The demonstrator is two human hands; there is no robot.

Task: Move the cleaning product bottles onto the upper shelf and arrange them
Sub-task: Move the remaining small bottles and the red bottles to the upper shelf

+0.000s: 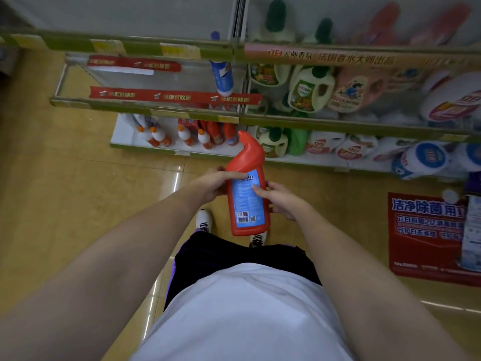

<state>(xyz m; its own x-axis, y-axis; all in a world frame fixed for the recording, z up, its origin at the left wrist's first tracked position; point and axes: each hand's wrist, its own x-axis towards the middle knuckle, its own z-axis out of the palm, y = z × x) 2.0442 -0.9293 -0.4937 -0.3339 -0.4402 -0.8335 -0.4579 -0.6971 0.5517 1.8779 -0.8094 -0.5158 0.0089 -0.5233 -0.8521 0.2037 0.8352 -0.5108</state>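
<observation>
A person is standing on a glossy yellow tiled floor that is reflecting strips of ceiling light, facing a shop shelving unit with green price rails. Both hands are holding a red bottle with an angled neck out in front of the body, above the feet, its blue back label with barcode facing up toward the camera. The left hand is gripping the bottle's left side, fingers curling across the upper edge of the label. The right hand is gripping the right side, its thumb lying on the label and the remaining fingers wrapping behind.

The upper shelf ahead is showing red banner strips along its clear front guard and is carrying one blue and white bottle at its right end. On the bottom shelf below, white bottles with orange caps are standing beside more red bottles. To the right, neighbouring shelves are holding green detergent jugs and pink and white refill bags, all somewhat blurred. A red promotional sign is sitting at the right edge near the floor.
</observation>
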